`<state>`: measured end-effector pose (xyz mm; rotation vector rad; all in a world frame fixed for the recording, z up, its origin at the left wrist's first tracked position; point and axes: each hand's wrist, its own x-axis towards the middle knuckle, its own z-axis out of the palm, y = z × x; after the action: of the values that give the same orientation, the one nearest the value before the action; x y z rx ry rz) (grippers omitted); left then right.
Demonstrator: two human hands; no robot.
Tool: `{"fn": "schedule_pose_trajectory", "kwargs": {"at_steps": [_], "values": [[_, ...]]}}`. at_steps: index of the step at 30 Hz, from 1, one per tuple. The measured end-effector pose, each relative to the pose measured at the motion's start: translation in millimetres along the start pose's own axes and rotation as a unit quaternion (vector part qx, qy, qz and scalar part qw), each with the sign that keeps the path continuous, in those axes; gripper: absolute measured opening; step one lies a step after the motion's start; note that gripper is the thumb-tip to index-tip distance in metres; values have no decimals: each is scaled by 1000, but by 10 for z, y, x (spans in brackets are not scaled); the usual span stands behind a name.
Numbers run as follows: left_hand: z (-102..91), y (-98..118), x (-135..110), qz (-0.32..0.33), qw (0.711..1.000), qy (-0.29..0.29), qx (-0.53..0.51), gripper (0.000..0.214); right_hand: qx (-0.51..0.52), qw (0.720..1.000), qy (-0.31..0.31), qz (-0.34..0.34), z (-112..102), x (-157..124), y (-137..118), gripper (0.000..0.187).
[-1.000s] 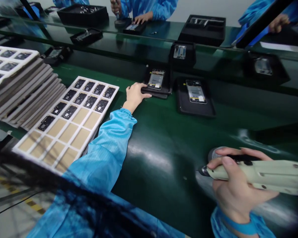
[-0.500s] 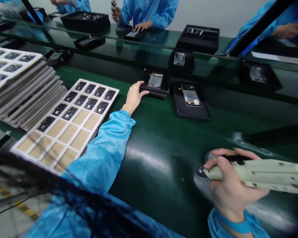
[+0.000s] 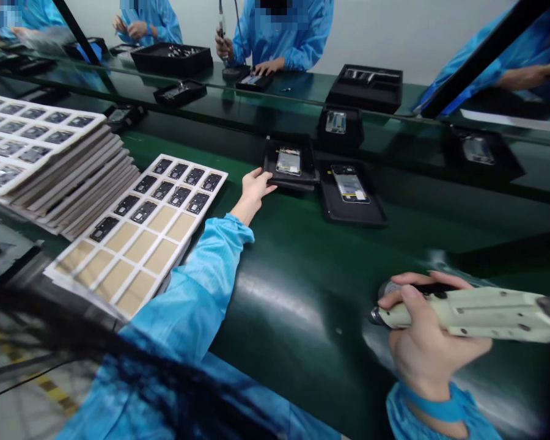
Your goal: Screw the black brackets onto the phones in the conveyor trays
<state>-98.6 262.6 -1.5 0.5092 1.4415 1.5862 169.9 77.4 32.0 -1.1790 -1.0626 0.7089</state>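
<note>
Head view, only one I've got: my left hand (image 3: 254, 190) is open, fingers spread, with the fingertips at the near edge of a black tray (image 3: 293, 180) at center frame, and that tray carries a phone housing (image 3: 288, 161). It doesn't look gripped, more like resting contact, though I can't fully tell. My right hand (image 3: 433, 342), lower right, is closed around a cream electric screwdriver (image 3: 467, 315), bit pointing left toward the green surface (image 3: 297, 305); whether the bit touches the surface I can't tell. Risks as I read them: if I drag the black tray sideways, it could clip the second black tray (image 3: 357, 219), which sits just to its right with almost no gap. My left sleeve (image 3: 201, 287) runs right along the edge of the white parts tray (image 3: 195, 164), so a careless sweep could shift it or knock it into the white tray stack (image 3: 41, 146) at left. A swung bit could also scratch the housing. Open room is the wide green stretch between my hands. Far edge is tight: dark glass shelf (image 3: 275, 125) lies just beyond the trays.
</note>
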Motion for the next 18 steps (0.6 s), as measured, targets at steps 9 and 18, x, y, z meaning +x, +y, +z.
{"fn": "schedule_pose_trajectory", "kwargs": {"at_steps": [9,18], "values": [[-706,-133,-1236,-25,999,25,-11,42,8,1000,-12,2,-26,-45,-44,31],[-1521,-460,-2742,-40,991,-47,119,63,1,1000,-21,0,-40,-53,-103,30]]}}
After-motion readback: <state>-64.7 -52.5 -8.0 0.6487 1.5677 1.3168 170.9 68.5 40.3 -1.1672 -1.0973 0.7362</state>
